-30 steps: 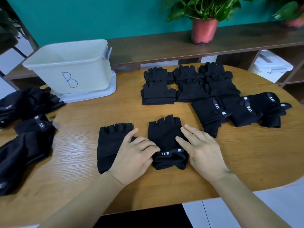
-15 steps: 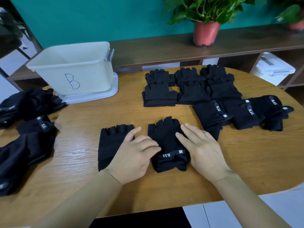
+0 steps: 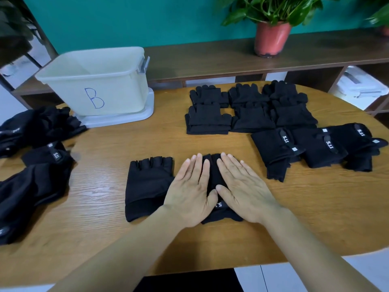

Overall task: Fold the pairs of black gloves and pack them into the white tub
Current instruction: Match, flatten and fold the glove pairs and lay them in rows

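Two black fingerless gloves lie side by side near the table's front. My left hand (image 3: 189, 192) and my right hand (image 3: 244, 190) both rest flat, fingers spread, on the right glove (image 3: 211, 173), covering most of it. The left glove (image 3: 148, 184) lies flat just beside my left hand. The white tub (image 3: 94, 81), marked with a blue B, stands on its lid at the back left and looks empty. Folded glove pairs (image 3: 250, 110) sit in rows at the back right, and more folded ones with white labels (image 3: 315, 150) lie to the right.
A heap of loose black gloves (image 3: 31, 165) lies along the table's left edge. Behind the wooden oval table (image 3: 105, 207) runs a dark shelf with a potted plant (image 3: 271, 36). A white bin (image 3: 362, 85) stands under the shelf at right.
Both hands slid forward over the right glove and flattened onto it, fingers now stretched toward its finger end. The camera tilted slightly.
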Tool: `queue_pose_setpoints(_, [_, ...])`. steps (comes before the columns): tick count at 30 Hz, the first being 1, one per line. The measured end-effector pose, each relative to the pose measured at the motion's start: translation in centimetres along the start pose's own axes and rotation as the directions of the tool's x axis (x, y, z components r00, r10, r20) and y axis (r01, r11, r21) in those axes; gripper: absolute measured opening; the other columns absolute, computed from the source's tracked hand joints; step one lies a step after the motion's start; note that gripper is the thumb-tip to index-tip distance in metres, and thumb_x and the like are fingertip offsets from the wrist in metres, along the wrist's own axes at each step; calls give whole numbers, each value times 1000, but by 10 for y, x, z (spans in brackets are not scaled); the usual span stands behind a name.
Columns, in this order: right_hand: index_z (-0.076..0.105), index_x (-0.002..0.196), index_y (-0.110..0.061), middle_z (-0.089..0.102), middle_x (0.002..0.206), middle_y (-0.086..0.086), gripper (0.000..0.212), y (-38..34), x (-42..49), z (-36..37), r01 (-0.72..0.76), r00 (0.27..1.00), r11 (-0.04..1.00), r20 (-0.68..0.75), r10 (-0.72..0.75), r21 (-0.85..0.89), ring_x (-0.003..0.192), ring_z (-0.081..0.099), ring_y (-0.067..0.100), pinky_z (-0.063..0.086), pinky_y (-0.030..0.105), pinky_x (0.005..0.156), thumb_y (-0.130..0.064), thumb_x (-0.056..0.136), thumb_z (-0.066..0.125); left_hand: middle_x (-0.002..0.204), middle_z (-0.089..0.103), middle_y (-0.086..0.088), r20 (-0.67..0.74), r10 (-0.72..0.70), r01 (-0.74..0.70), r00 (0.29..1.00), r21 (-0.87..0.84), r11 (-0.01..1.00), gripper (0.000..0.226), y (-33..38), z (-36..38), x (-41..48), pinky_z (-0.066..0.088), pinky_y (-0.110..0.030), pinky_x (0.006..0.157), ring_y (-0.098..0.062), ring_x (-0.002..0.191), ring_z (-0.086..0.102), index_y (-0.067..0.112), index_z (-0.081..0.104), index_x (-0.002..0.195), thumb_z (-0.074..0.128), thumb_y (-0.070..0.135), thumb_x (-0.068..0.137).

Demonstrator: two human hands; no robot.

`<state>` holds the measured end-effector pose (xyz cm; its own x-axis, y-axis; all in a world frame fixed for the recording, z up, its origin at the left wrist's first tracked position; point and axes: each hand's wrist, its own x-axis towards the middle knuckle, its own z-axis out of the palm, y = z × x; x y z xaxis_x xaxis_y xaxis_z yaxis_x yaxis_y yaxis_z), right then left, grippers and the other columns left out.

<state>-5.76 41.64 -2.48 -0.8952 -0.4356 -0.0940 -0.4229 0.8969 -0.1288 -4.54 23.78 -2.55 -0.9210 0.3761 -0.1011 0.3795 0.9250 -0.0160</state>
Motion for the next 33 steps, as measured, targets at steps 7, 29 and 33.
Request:
queue_pose_setpoints(7, [-22,152,-21,-27,159,-6,79,-8,-5,-1,-129,992,990,5,128,58,144,-28,6,-12,31,121,-67,88,-14,160,-28,-10,-3,-20,20,1000,-27,999,96,-11,5,-7,-16,-44,121,-21,148,-28,11,-27,149,-38,66,72])
queue_pose_setpoints(29, [30,154,-18,29,159,-4,85,-30,-71,-24,101,985,995,-144,-97,21,148,13,1,-10,19,118,-45,73,30,82,71,14,-408,309,-373,859,-87,924,36,-37,-5,-48,25,-31,105,-8,77,65,25,75,98,61,49,74])
queue_pose_setpoints(33, [23,155,-21,24,159,-10,81,-31,-71,-20,90,989,995,-121,-85,38,140,1,-7,-16,11,110,-34,80,50,60,61,14,-479,257,-343,839,-98,934,23,-33,-10,-43,25,-32,111,-8,60,58,22,74,84,59,35,72])
